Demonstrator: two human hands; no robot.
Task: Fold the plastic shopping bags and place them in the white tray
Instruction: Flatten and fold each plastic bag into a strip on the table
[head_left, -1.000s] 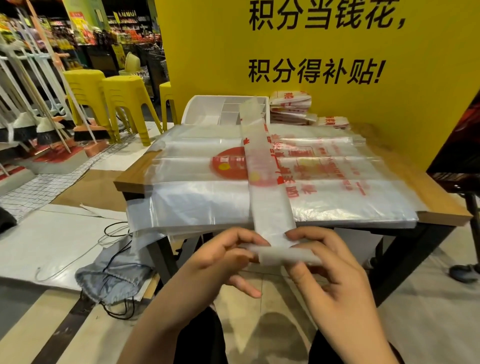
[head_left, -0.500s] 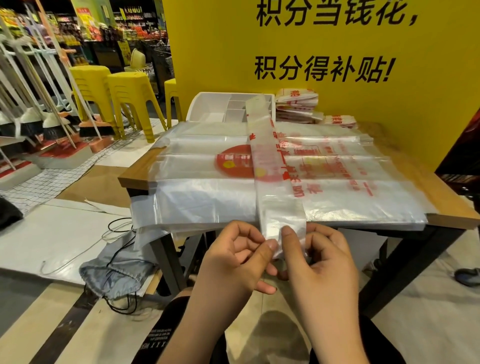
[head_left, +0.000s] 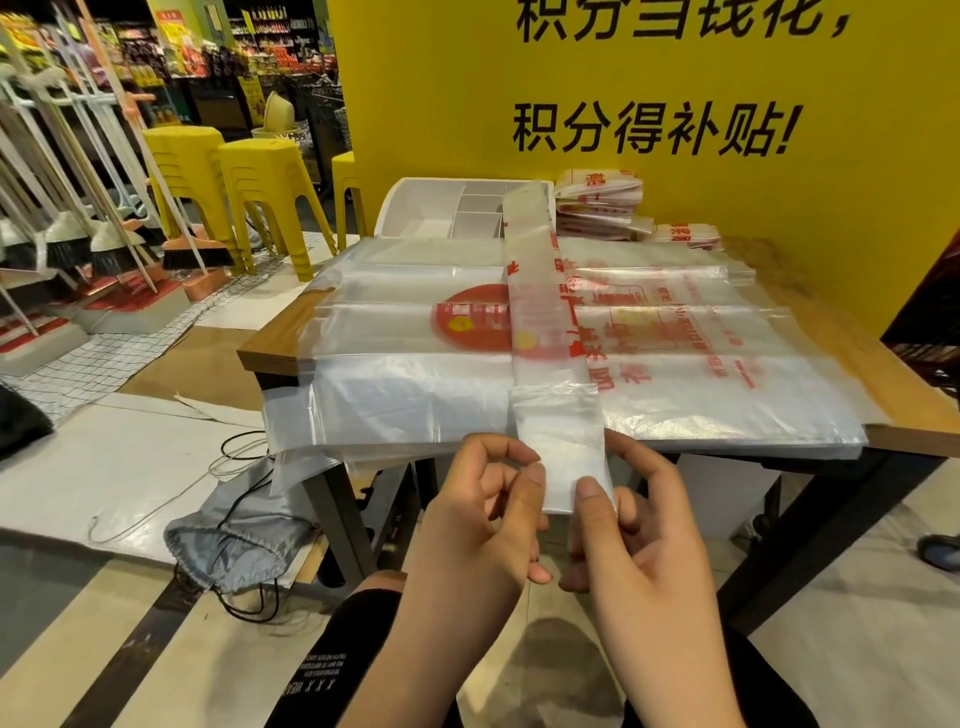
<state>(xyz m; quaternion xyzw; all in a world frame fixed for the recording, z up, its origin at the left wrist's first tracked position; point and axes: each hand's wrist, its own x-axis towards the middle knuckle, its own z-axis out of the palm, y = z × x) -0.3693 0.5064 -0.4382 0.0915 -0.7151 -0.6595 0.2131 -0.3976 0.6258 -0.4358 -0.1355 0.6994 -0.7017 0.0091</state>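
The left hand and right hand pinch the folded bag strip's 6 o'clock end; align edges squarely, folding toward the 12 o'clock white tray.

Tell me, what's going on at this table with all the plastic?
A person is folding plastic shopping bags by hand. The left hand and right hand each pinch the near end of one bag, already folded lengthwise into a narrow strip, which lies across a stack of flat bags on the wooden table. Its near end hangs past the table edge. The white tray sits at the far side, with folded bags piled to its right.
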